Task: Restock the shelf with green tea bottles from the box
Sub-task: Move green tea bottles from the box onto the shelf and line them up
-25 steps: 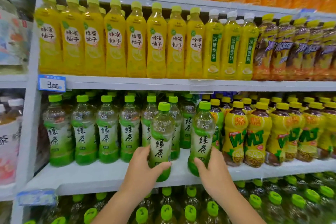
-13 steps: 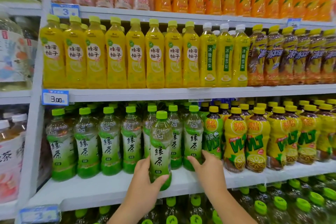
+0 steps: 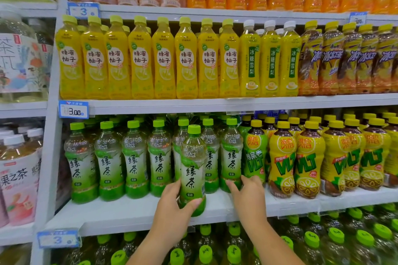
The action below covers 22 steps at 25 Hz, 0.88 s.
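One green tea bottle is gripped low on its body by the left hand, upright near the shelf front edge. Fingertips of the right hand are pressed against a row bottle, nothing grasped.

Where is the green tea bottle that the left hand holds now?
The bottle stands near the shelf front edge, ahead of the green tea row, gripped by the left hand.

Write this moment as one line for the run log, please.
left hand: holds green tea bottle upright at shelf front | right hand: fingers on bottle in row | box: not in view
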Tool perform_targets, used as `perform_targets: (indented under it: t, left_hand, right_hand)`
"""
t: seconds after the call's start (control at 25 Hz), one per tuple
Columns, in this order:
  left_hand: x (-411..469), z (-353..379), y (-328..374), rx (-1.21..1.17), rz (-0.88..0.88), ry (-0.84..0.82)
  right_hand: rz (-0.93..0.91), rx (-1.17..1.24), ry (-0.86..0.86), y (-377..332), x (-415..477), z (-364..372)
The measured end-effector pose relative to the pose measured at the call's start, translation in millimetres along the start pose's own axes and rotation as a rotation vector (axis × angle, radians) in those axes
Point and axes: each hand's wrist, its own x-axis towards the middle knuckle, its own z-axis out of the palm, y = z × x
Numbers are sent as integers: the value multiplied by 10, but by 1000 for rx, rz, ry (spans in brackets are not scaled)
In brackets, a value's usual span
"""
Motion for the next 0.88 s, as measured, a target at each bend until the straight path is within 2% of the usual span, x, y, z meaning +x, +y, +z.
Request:
perform_targets:
  t: [0.16,0.28,0.4,0.48,0.56,0.64,0.68,0.88]
  left_hand:
    - [-9,32,-43,-38,-35,46]
    - [-3,39,-52,-52,-53,51]
    - [27,30,-53,-52,-91,42]
    - [43,35,-44,-64,-109,29]
    - [39,34,-14,-99,-111,27]
    - [25,25,53,-91,-111,39]
    - [21,17,79,-73,-111,45]
    - [-86,-297,141,4,-44,44]
  right_hand:
    - [-32,-22,4,-5,-5,19]
    - [-25,-17,-55,-16,17,-18]
    - [32,107,-15,-86,-26,-112]
    - [-69,150,14,-204,-116,-142]
    - [-174,236,-166,-372,-209,-82]
    - [-152,381,-402,-510,-295,-15]
    - [-149,421,-456,-546,-312,8]
    - [-222,517,-482,-714,-445,78]
